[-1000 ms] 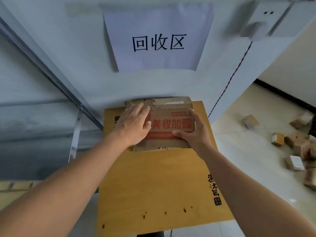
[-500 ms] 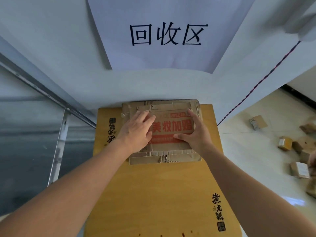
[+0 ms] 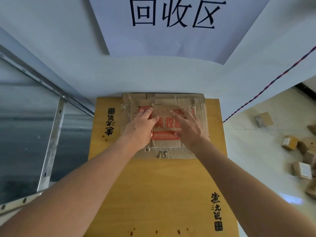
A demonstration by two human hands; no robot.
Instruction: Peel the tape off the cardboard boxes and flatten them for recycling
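A flattened brown box with red print [image 3: 166, 127] lies on top of a stack of flattened cardboard [image 3: 200, 103] at the far end of a yellow board [image 3: 160, 190], against the white wall. My left hand [image 3: 141, 128] lies flat on the left part of the printed box, fingers straight. My right hand [image 3: 189, 128] lies flat on its right part, fingers spread and slightly blurred. Both palms press down on it.
A white paper sign [image 3: 172, 23] with black characters hangs on the wall above. A metal frame [image 3: 51, 134] stands at the left. Several small unflattened cardboard boxes [image 3: 289, 142] lie on the tiled floor at the right. A red-blue cord [image 3: 266, 88] runs down the wall.
Both hands slid further up onto the printed box and now lie flat on it; the right hand no longer holds its edge. The view moved closer to the wall.
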